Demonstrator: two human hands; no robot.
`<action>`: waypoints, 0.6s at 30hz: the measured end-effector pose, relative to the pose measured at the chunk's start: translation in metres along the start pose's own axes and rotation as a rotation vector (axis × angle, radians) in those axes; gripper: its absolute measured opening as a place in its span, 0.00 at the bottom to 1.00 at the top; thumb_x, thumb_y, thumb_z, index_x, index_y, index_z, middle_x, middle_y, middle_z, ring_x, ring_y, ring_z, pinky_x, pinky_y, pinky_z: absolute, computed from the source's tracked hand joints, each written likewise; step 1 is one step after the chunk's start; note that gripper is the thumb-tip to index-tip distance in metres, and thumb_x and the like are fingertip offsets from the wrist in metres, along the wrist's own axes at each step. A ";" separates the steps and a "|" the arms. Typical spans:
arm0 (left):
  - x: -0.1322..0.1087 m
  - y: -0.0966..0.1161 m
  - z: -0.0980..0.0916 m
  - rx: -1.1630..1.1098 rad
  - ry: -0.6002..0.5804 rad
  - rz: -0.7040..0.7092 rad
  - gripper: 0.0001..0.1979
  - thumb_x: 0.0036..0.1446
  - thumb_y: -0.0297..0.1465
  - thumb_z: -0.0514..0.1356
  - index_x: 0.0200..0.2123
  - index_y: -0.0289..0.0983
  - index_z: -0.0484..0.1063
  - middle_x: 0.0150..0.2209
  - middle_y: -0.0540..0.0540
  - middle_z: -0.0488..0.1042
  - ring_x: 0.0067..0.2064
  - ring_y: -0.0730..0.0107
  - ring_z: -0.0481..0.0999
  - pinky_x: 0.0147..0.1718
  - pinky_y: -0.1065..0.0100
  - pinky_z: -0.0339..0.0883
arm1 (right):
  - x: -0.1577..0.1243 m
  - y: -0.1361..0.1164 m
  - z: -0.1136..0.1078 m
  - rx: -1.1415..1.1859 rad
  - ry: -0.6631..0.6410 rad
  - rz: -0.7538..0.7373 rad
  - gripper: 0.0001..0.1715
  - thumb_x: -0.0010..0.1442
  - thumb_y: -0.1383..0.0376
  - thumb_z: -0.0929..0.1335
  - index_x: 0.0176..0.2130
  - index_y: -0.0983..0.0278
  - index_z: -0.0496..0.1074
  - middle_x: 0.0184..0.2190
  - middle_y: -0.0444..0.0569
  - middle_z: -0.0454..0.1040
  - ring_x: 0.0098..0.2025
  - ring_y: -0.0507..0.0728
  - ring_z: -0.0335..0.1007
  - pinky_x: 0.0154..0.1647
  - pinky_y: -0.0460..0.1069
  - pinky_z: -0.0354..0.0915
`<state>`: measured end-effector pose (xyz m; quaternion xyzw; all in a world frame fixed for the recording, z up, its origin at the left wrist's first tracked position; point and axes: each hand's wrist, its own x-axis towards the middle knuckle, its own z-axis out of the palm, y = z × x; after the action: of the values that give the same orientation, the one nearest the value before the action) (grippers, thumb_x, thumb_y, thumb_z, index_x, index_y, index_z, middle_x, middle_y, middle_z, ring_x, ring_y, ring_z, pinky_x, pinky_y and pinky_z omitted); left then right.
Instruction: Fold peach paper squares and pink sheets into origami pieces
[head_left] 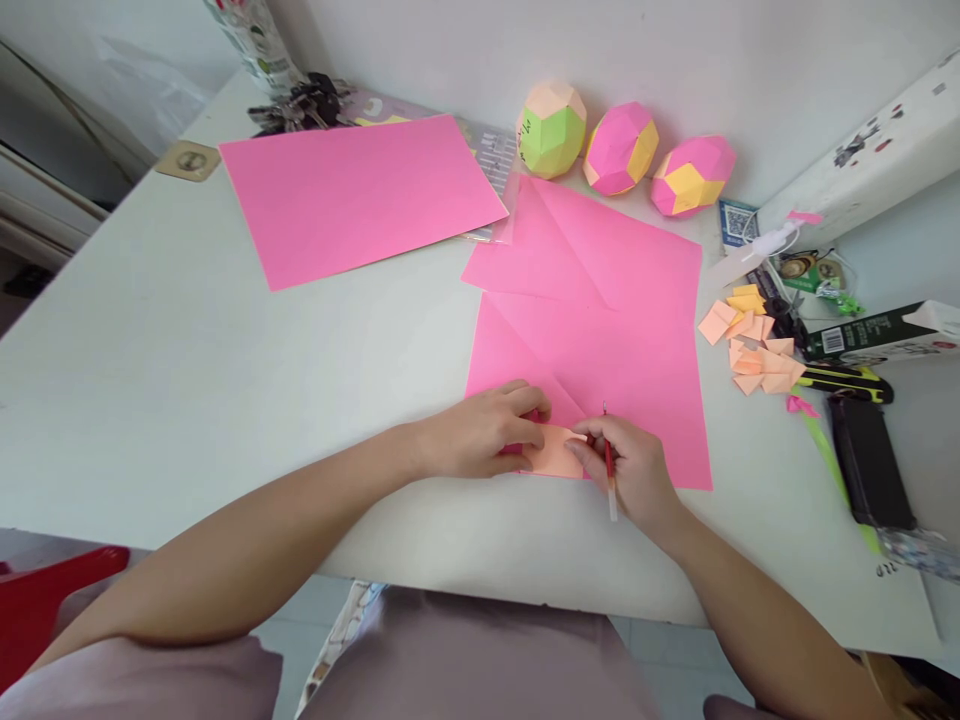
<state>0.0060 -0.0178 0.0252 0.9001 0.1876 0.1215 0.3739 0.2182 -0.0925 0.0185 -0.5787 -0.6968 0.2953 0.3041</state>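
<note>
A small peach piece of paper (556, 455) lies on the front edge of a large creased pink sheet (630, 350). My left hand (499, 430) rests over its left end, fingers curled and pressing it down. At the right end, my right hand (626, 465) pinches the paper's edge between thumb and finger. A thin red pen refill with a clear end (610, 465) is also tucked among the fingers of that hand, its tip pointing away from me. Part of the peach paper is hidden under my left fingers.
Another pink sheet (360, 200) lies at the back left beside a bunch of keys (307, 102). Three faceted paper balls (621, 148) stand along the wall. To the right are folded peach pieces (765, 365), a yellow-black cutter (847, 381), a black case (870, 460) and a dark green box (877, 335).
</note>
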 end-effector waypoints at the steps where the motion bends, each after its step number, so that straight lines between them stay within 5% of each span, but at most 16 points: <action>1: 0.000 0.000 0.000 -0.003 0.002 0.002 0.04 0.55 0.24 0.59 0.31 0.35 0.74 0.44 0.41 0.66 0.44 0.63 0.65 0.41 0.64 0.64 | 0.000 0.000 0.000 -0.001 0.005 -0.005 0.05 0.61 0.63 0.66 0.33 0.61 0.70 0.21 0.41 0.64 0.22 0.49 0.59 0.22 0.45 0.61; 18: 0.000 0.000 0.000 0.002 0.002 0.012 0.03 0.54 0.24 0.60 0.31 0.35 0.73 0.43 0.41 0.66 0.43 0.63 0.65 0.41 0.65 0.63 | 0.001 -0.002 -0.001 0.003 -0.005 0.000 0.05 0.61 0.64 0.66 0.32 0.61 0.69 0.21 0.40 0.63 0.22 0.49 0.58 0.23 0.45 0.60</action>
<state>0.0061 -0.0178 0.0248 0.9015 0.1830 0.1245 0.3720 0.2173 -0.0920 0.0207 -0.5773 -0.6972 0.2977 0.3033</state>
